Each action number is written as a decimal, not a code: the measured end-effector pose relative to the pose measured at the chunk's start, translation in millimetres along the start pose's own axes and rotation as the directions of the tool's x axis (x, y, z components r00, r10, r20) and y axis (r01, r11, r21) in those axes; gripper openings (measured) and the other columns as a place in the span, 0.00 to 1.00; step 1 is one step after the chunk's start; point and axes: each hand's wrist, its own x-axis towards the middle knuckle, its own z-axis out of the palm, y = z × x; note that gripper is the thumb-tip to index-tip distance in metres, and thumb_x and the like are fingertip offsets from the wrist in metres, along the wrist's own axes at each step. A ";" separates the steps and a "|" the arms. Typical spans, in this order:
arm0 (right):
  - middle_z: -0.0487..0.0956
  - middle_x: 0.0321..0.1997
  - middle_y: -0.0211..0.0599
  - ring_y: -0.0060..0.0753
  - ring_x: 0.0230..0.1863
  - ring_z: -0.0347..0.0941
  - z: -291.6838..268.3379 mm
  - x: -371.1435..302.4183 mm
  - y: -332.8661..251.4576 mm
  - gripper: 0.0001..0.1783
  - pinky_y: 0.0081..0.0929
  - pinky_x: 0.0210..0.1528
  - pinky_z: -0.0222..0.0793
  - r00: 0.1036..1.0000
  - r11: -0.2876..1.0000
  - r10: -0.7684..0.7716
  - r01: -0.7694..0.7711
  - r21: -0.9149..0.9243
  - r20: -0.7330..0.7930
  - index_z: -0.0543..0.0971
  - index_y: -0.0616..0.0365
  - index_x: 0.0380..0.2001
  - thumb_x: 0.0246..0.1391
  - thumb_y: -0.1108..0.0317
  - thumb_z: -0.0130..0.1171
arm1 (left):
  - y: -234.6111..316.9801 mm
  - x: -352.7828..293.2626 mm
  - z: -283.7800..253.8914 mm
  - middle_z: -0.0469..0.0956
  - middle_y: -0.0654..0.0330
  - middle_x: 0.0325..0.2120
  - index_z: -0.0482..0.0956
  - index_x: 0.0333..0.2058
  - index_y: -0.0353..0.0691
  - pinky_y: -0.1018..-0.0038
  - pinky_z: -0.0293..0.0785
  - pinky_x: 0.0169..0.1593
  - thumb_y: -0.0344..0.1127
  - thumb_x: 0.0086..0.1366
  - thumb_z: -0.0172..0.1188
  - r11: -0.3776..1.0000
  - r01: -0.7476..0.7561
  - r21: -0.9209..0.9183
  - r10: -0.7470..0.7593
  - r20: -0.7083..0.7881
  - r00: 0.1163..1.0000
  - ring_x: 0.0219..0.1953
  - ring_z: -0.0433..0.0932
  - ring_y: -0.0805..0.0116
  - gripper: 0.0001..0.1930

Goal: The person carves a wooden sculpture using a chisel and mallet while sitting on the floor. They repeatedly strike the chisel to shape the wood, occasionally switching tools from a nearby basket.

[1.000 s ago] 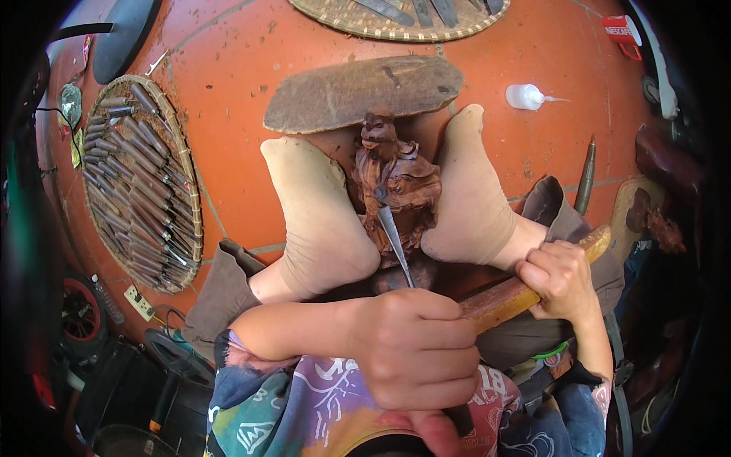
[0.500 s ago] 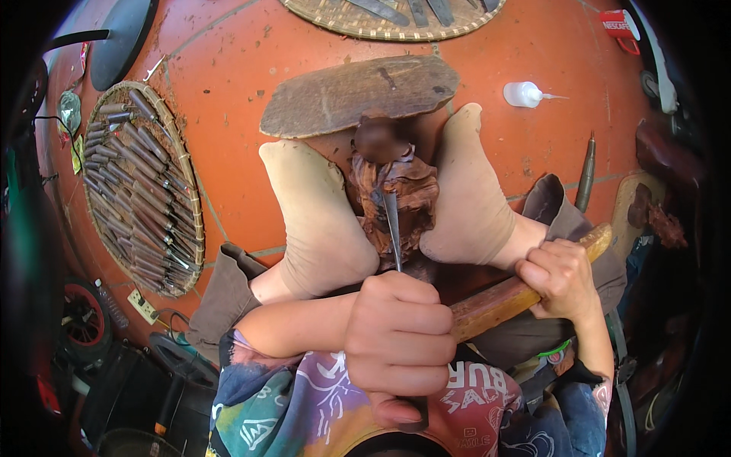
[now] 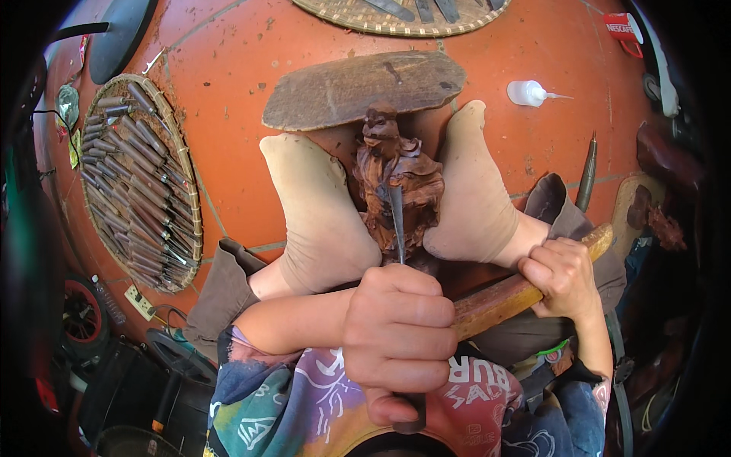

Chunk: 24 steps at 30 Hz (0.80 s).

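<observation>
A dark reddish-brown carved wooden figure (image 3: 403, 171) is held between my two feet, its head pointing away from me. My left hand (image 3: 400, 331) is closed in a fist round the handle of a chisel (image 3: 398, 221). The chisel's grey blade reaches forward onto the figure's carved body. My right hand (image 3: 560, 278) grips a long yellowish-brown wooden mallet (image 3: 499, 311) near its far right end. The mallet's other end lies beside my left fist; whether the two touch I cannot tell.
A worn wooden board (image 3: 365, 90) lies beyond the figure. At the left, a woven tray (image 3: 196, 221) holds several wooden-handled tools; another woven tray (image 3: 426, 32) is at the far edge. A white squeeze bottle (image 3: 525, 93), a pointed metal tool (image 3: 588, 171) and a red mug (image 3: 623, 29) are at the right.
The view has shifted slightly, and the figure's head, blurred before, is now sharp. The chisel blade stays on the figure. Both hands keep their grips and have barely moved.
</observation>
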 end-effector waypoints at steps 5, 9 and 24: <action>0.65 0.21 0.31 0.39 0.24 0.69 0.4 2.7 0.6 0.21 0.34 0.26 0.65 1.000 1.000 -0.010 0.010 -0.002 0.011 0.74 0.51 0.24 0.16 0.70 0.65 | 1.9 -1.4 -0.7 0.69 0.61 0.15 0.69 0.15 0.42 0.76 0.63 0.19 0.49 0.73 0.32 1.000 -0.004 0.011 0.005 -0.027 1.000 0.17 0.72 0.68 0.30; 0.65 0.21 0.32 0.40 0.24 0.68 -0.9 0.3 -0.1 0.21 0.34 0.26 0.65 1.000 1.000 -0.002 0.002 0.004 -0.001 0.74 0.51 0.25 0.16 0.70 0.65 | 6.2 0.5 1.7 0.69 0.62 0.15 0.69 0.15 0.42 0.77 0.63 0.19 0.48 0.73 0.33 0.999 -0.047 0.003 0.047 -0.019 0.999 0.17 0.71 0.69 0.30; 0.65 0.21 0.32 0.40 0.24 0.68 2.5 -0.6 -1.8 0.21 0.35 0.26 0.65 1.000 1.000 0.005 -0.005 -0.009 -0.024 0.75 0.51 0.26 0.16 0.70 0.65 | 1.8 -1.7 3.6 0.70 0.61 0.18 0.70 0.16 0.42 0.77 0.62 0.20 0.51 0.73 0.35 0.999 0.015 0.035 -0.016 0.037 0.999 0.20 0.71 0.67 0.29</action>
